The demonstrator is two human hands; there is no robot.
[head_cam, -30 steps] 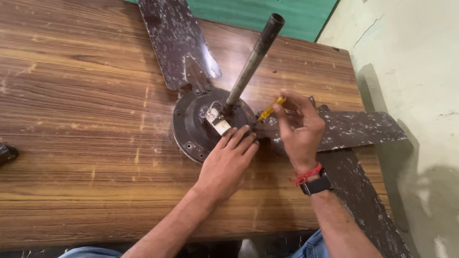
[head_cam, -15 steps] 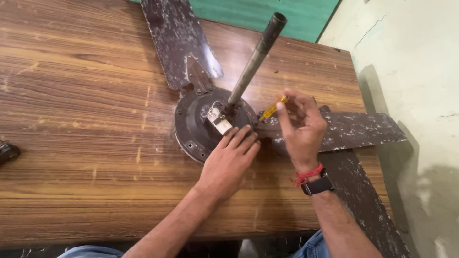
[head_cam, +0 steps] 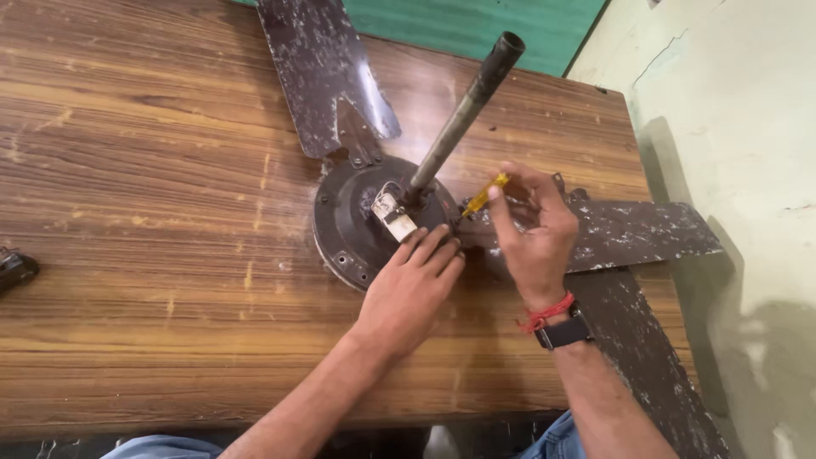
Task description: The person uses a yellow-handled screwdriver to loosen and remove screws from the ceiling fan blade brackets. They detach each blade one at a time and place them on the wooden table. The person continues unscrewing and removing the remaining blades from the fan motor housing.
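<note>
Ceiling fan, dismantled, lying on a wooden table (head_cam: 153,170): round dark motor housing (head_cam: 357,223) with a metal down-rod (head_cam: 463,119) rising at a tilt from its centre toward the far edge. Left hand (head_cam: 406,293): palm down, fingers (head_cam: 429,251) extended and held close together, tips pressed flat on the near rim of the housing, just beside a small pale rectangular part (head_cam: 393,218) fixed at the foot of the rod. Right hand (head_cam: 534,234): thumb and forefinger pinch the handle of a small yellow screwdriver (head_cam: 484,197), remaining fingers curled loosely behind; the tool's tip points down and toward the housing, meeting the joint where a blade bracket joins the rim, directly beyond the left fingertips (the tip itself is too small to make out clearly). Right wrist carries a red thread (head_cam: 544,313) and a dark watch (head_cam: 565,331). Blades, brown and speckled with pale spots: one blade (head_cam: 319,68) extends away beyond both hands; a second blade (head_cam: 637,234) runs outward under the right palm; a third blade (head_cam: 646,365) lies beneath the right forearm, toward the wearer. Small dark object (head_cam: 13,270) at the table's far left edge, well apart from the left fingers, kind not discernible.
</note>
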